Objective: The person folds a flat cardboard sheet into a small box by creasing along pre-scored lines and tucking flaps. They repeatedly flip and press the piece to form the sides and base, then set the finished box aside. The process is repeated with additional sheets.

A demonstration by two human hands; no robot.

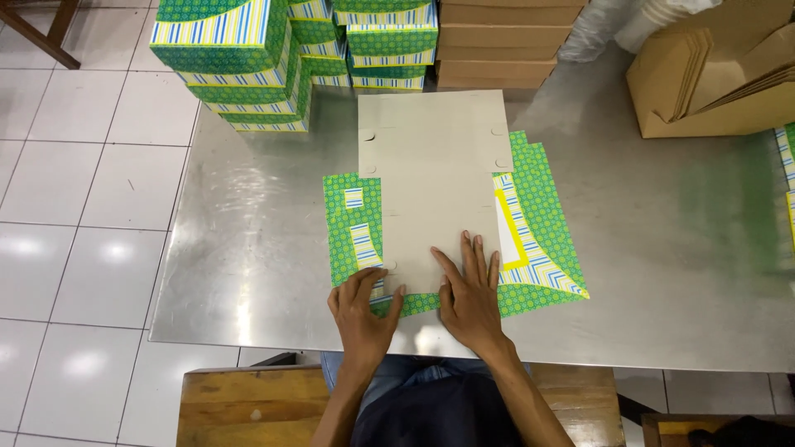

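Both hands' grip presses flat on the unfolded carton blank.

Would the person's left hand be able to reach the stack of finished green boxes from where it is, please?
Probably yes: the left hand rests at the flat card, and bare steel table lies between it and the green boxes, with nothing in between.

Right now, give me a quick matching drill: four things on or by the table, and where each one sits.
Things:
1. flat carton sheet
2. finished green boxes
3. brown cardboard stack
4. wooden bench

Places:
A. far right of the table
B. below the table's near edge
C. under both hands, table centre
D. far left corner of the table

Pairs: 1-C, 2-D, 3-A, 4-B
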